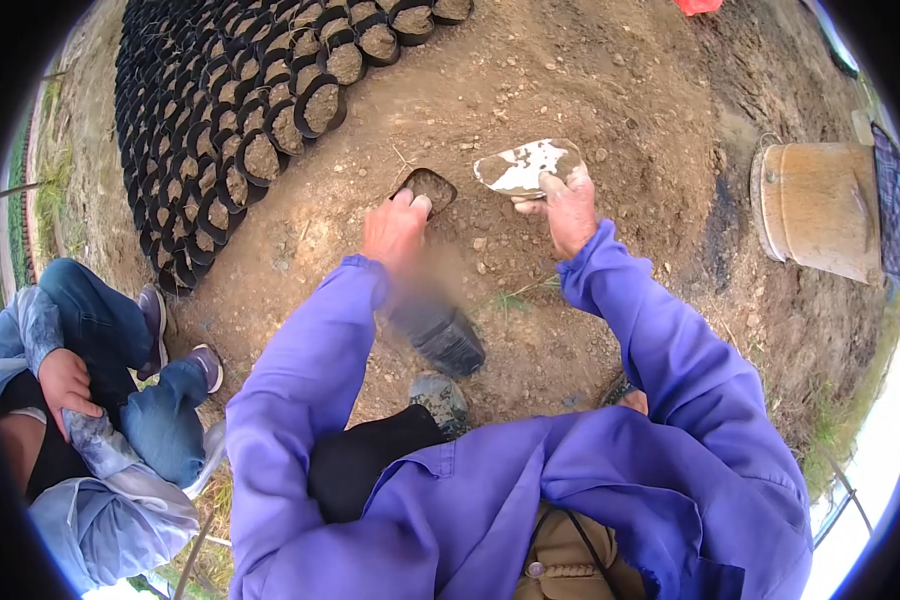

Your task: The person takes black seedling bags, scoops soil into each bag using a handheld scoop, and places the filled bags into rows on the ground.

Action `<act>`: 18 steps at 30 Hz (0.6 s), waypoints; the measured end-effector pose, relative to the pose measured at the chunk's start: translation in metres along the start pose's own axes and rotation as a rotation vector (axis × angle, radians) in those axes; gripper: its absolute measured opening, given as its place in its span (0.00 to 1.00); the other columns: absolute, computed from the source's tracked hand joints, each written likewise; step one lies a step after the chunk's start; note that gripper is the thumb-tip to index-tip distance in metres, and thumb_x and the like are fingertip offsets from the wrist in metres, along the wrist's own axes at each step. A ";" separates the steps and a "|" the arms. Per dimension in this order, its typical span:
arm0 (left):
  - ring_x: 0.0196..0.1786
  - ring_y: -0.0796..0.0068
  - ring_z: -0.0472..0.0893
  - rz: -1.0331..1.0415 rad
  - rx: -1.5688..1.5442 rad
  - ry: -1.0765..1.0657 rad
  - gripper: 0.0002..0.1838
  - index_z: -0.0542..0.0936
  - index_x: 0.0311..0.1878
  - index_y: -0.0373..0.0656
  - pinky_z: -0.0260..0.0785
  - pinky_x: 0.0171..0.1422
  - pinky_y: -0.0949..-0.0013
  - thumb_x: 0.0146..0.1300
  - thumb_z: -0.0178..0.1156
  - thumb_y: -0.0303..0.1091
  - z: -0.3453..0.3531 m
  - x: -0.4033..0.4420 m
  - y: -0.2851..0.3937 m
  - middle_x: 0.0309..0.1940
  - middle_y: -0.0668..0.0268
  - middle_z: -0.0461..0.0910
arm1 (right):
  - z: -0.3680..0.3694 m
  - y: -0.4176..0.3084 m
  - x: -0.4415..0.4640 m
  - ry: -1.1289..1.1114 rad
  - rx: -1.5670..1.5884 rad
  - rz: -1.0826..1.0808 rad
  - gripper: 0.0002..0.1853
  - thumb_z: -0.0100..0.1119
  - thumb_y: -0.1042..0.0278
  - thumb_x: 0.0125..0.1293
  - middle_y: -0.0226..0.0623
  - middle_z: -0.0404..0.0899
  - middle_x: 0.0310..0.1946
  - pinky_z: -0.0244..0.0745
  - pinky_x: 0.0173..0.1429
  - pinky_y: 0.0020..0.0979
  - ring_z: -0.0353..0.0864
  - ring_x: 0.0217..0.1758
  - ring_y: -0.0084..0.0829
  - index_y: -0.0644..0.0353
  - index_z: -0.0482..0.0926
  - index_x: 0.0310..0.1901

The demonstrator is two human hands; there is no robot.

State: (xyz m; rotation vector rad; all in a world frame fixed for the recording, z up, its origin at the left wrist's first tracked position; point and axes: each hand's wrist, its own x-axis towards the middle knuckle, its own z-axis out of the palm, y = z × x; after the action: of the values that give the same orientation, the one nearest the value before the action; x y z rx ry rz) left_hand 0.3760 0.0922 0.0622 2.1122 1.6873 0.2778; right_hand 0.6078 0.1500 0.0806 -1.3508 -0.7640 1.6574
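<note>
My left hand (398,225) is closed on the near rim of a small black pot (432,188), which shows brown soil inside its squarish opening. In my right hand (568,210) is a white and brown scoop-like piece (528,168), pinched at its right end by thumb and fingers and held just above the bare soil. The pot and the scoop-like piece are apart, with a short gap between them. Below my left hand a dark shape (440,335), partly blurred, lies near my shoe (438,398).
Rows of black pots filled with soil (260,158) cover the upper left. At the right stands a tan bucket (820,210) on the ground. A seated person (120,390) is at the lower left. Something red (698,6) shows at the top edge.
</note>
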 end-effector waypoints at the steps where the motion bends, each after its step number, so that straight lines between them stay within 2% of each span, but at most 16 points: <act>1: 0.39 0.51 0.75 -0.014 -0.019 -0.007 0.08 0.71 0.30 0.39 0.69 0.39 0.54 0.50 0.61 0.28 0.007 0.004 -0.007 0.30 0.55 0.70 | -0.014 0.002 -0.003 0.026 0.022 0.065 0.16 0.41 0.80 0.65 0.42 0.80 0.44 0.81 0.25 0.23 0.84 0.35 0.32 0.63 0.67 0.55; 5: 0.40 0.49 0.75 -0.163 -0.218 0.116 0.10 0.74 0.34 0.38 0.69 0.42 0.56 0.52 0.64 0.30 0.004 0.029 -0.008 0.32 0.53 0.73 | -0.069 0.010 -0.030 0.093 -0.012 0.276 0.15 0.42 0.77 0.64 0.44 0.81 0.41 0.81 0.24 0.25 0.84 0.31 0.33 0.64 0.67 0.53; 8: 0.43 0.48 0.77 -0.178 -0.256 0.366 0.11 0.78 0.40 0.37 0.69 0.47 0.56 0.54 0.63 0.29 -0.003 0.069 -0.023 0.36 0.50 0.76 | -0.115 0.020 -0.057 0.220 -0.040 0.439 0.14 0.42 0.74 0.65 0.48 0.80 0.40 0.81 0.24 0.26 0.83 0.29 0.33 0.65 0.67 0.51; 10: 0.44 0.48 0.77 -0.289 -0.228 0.460 0.14 0.79 0.45 0.38 0.69 0.49 0.55 0.55 0.62 0.29 -0.006 0.101 -0.050 0.38 0.49 0.77 | -0.133 0.011 -0.071 0.287 -0.015 0.441 0.13 0.40 0.75 0.65 0.50 0.79 0.40 0.83 0.27 0.28 0.83 0.31 0.35 0.66 0.66 0.51; 12: 0.46 0.47 0.78 -0.396 -0.040 0.439 0.17 0.78 0.48 0.34 0.69 0.50 0.56 0.56 0.62 0.30 -0.003 0.130 -0.091 0.40 0.46 0.78 | -0.155 0.009 -0.072 0.362 0.078 0.457 0.13 0.37 0.77 0.65 0.52 0.78 0.42 0.84 0.31 0.31 0.83 0.34 0.38 0.68 0.65 0.50; 14: 0.47 0.46 0.78 -0.504 0.081 0.218 0.18 0.77 0.49 0.32 0.69 0.52 0.54 0.56 0.62 0.32 0.003 0.146 -0.122 0.42 0.42 0.79 | -0.181 0.015 -0.042 0.446 0.233 0.472 0.14 0.35 0.78 0.65 0.53 0.76 0.44 0.86 0.36 0.34 0.83 0.38 0.41 0.71 0.64 0.50; 15: 0.48 0.46 0.78 -0.515 0.065 0.199 0.19 0.77 0.49 0.31 0.69 0.54 0.55 0.56 0.62 0.33 -0.006 0.146 -0.114 0.43 0.42 0.79 | -0.182 0.014 -0.021 0.491 0.284 0.466 0.13 0.34 0.79 0.65 0.54 0.75 0.45 0.86 0.38 0.36 0.82 0.40 0.44 0.72 0.63 0.50; 16: 0.48 0.45 0.78 -0.472 0.037 0.331 0.22 0.74 0.52 0.31 0.69 0.55 0.55 0.55 0.63 0.32 -0.002 0.141 -0.116 0.41 0.44 0.80 | -0.180 0.013 -0.001 0.544 0.336 0.460 0.13 0.33 0.80 0.65 0.54 0.73 0.46 0.86 0.41 0.39 0.81 0.42 0.47 0.73 0.62 0.49; 18: 0.43 0.47 0.79 -0.277 0.157 0.671 0.22 0.73 0.52 0.36 0.71 0.50 0.54 0.54 0.64 0.30 -0.012 0.125 -0.097 0.35 0.47 0.80 | -0.159 0.013 0.022 0.549 0.311 0.251 0.11 0.35 0.81 0.65 0.55 0.72 0.46 0.86 0.40 0.43 0.81 0.40 0.51 0.73 0.62 0.48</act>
State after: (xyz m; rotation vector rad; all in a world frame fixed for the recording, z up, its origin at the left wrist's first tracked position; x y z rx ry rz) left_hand 0.3159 0.2321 0.0171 1.9739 2.4146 0.8661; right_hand 0.7576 0.1555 0.0222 -1.6101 -0.0165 1.4082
